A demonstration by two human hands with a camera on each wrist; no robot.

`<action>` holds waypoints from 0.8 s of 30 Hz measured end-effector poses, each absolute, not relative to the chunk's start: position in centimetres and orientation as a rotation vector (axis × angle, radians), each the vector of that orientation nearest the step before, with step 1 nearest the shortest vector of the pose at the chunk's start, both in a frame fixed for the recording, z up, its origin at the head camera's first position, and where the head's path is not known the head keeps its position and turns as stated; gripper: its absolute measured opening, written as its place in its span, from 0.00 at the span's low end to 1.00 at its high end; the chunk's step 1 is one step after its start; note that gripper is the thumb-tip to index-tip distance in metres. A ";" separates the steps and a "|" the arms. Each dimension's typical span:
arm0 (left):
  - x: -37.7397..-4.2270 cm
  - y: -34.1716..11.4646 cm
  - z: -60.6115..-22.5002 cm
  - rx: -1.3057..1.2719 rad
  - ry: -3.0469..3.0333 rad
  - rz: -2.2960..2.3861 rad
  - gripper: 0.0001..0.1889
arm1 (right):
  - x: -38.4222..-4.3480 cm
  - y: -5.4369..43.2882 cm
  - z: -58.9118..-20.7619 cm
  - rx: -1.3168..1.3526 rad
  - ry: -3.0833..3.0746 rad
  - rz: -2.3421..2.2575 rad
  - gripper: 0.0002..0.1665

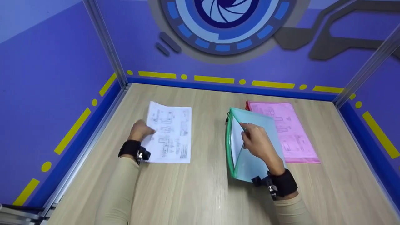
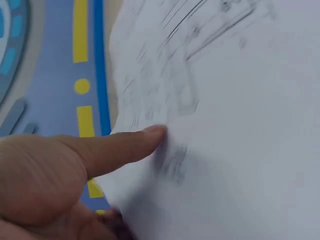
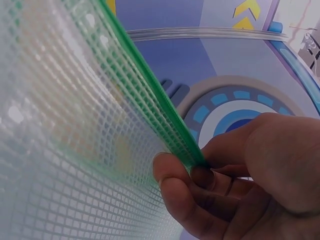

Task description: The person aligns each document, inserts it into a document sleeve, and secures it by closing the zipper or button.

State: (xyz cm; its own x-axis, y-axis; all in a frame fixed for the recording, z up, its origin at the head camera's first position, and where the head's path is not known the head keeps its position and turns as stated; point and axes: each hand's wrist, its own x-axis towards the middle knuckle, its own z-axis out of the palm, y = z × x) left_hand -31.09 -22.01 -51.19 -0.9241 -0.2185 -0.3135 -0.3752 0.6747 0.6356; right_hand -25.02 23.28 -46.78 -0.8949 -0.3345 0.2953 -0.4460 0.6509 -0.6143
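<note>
On the left of the table lies a white paper [image 1: 173,134] printed with technical drawings. My left hand [image 1: 139,129] pinches its left edge, the thumb [image 2: 125,149] on the printed face and the other fingers mostly hidden behind the sheet. To the right, a green zip file bag [image 1: 254,167] of translucent mesh gapes along its left side, where white shows inside. My right hand [image 1: 257,140] pinches the upper lip of that opening; the right wrist view shows the fingers on the green zip edge [image 3: 145,82].
A pink file bag [image 1: 297,137] holding a printed sheet lies behind and to the right of the green one, partly covered by it. Blue panels [image 1: 218,67] border the wooden table [image 1: 206,187] at the back and both sides, with metal posts at the corners.
</note>
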 end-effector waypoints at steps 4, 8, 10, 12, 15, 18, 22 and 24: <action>-31.4 -21.2 -51.2 -0.294 2.466 1.354 0.23 | -25.0 23.4 -46.8 0.633 -2.707 1.067 0.21; -31.0 -19.5 -51.1 -0.079 2.337 1.557 0.22 | -25.1 23.5 -46.7 0.626 -2.699 1.072 0.21; -30.6 -18.6 -51.0 0.028 2.271 1.673 0.24 | -25.1 23.5 -46.8 0.619 -2.682 1.073 0.21; -30.0 -17.8 -50.7 0.122 2.203 1.773 0.22 | -25.1 23.6 -46.8 0.607 -2.655 1.064 0.21; -29.2 -16.7 -50.1 0.213 2.090 1.886 0.20 | -25.2 23.6 -46.8 0.590 -2.610 1.047 0.21; -28.7 -15.8 -49.3 0.284 1.994 1.923 0.19 | -25.4 23.6 -46.7 0.573 -2.581 1.039 0.21; -28.6 -15.2 -48.6 0.369 1.964 1.846 0.20 | -25.5 23.6 -46.7 0.557 -2.568 1.039 0.21; -28.6 -15.1 -48.5 0.394 1.958 1.785 0.19 | -25.5 23.5 -46.7 0.550 -2.567 1.048 0.21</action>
State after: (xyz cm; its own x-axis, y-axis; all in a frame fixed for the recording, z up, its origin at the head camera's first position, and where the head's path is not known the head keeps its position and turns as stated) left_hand -28.63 -15.08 -48.52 -0.8538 0.5013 -0.1405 -0.0936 0.1177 0.9886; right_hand -25.47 23.48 -46.74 -0.8772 -0.2299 0.4216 -0.4593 0.6579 -0.5968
